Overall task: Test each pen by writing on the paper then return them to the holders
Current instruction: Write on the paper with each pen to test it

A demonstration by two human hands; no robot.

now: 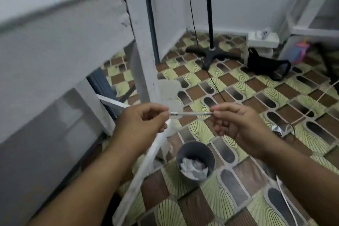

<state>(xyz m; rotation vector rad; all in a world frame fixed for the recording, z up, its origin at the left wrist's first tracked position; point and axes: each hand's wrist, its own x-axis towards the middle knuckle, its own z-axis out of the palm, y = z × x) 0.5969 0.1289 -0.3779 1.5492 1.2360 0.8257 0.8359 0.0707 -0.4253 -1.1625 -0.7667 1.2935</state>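
Note:
A thin white pen [190, 113] lies level in the air between my two hands, above the patterned floor. My left hand [141, 121] pinches its left end, where a dark band and clear part show. My right hand [238, 121] pinches its right end between thumb and forefinger, the other fingers curled. No paper and no pen holder show in this view.
A grey bin [195, 145] with crumpled white paper stands on the floor below my hands. A white table [45, 24] and its leg [141, 51] fill the left. A fan stand [211, 55], a black bag [266, 64] and cables lie further back.

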